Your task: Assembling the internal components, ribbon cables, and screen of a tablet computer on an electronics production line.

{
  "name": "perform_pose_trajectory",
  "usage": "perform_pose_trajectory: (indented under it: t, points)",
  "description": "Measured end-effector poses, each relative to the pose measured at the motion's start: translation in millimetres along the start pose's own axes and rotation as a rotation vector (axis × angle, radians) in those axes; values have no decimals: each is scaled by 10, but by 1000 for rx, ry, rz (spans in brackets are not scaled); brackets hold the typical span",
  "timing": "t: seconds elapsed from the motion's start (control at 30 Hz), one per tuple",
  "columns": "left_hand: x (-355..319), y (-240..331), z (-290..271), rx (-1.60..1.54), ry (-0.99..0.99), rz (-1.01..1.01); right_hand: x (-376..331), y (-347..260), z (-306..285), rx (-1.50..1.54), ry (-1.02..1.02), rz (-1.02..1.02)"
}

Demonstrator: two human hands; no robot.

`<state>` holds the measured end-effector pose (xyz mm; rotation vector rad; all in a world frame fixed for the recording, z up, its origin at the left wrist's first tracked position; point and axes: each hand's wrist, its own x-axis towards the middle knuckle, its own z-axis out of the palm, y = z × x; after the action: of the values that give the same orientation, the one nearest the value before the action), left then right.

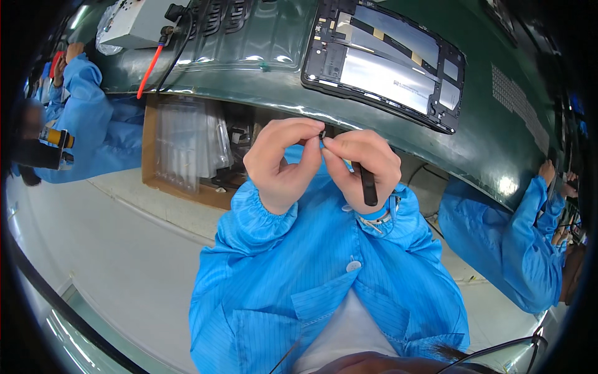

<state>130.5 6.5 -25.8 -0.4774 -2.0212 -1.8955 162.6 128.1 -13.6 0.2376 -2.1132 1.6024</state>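
In front of my chest, my left hand (283,163) is closed in a pinch on one side of a tiny black part (322,134). My right hand (366,163) pinches its other side with thumb and forefinger, and its exact kind is too small to make out. A slim black stick-like tool (369,188) also sits in my right hand, its end sticking out below the fingers toward the wrist. Just beyond my hands, an opened tablet (387,71) lies on the green table, its silver batteries and black inner frame showing.
The green tabletop (479,134) has its near edge right beyond my hands. Below it, a cardboard box (149,146) holds clear plastic trays (187,146). A tray with black parts (237,15) and a grey box with cables (140,25) stand far left. Blue-sleeved people work on both sides.
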Motion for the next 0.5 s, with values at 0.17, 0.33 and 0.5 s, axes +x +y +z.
perform_pose_trajectory:
  t: [0.17, 0.33, 0.5]
  points:
    - [165, -208, -157, 144, 95, 21, 12, -59, -51, 4, -34, 55]
    - [781, -673, -401, 759, -33, 479, -6, -32, -210, -4, 80, 79]
    - [743, -771, -440, 892, -204, 542, -59, 34, -411, -23, 178, 34]
